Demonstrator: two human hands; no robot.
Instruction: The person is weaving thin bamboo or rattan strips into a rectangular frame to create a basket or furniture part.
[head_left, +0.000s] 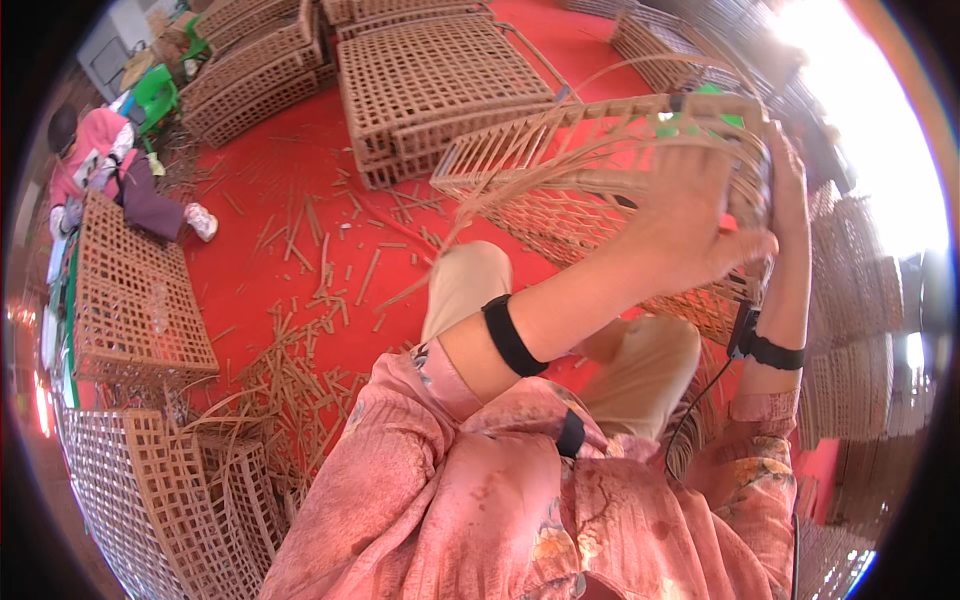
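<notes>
A woven rattan basket (560,205) with an open lattice frame stands tilted in front of my knees. Its near end is at the right, between my two hands. My left hand (695,205) reaches across to that end among long, loose rattan strips (545,170). The fingers are smeared by motion, so their grip is unclear; the thumb sticks out to the right. My right hand (785,175) is pressed along the outer side of the same end and grips its edge, with the fingers pointing up. Part of that hand is hidden behind the basket.
Stacked woven baskets (440,75) stand ahead, with more at the left (145,300). Cut strip scraps (300,385) litter the red floor (400,290). A seated person (110,165) works at the far left near a green chair (155,95). Flat lattice panels (850,300) are piled at the right.
</notes>
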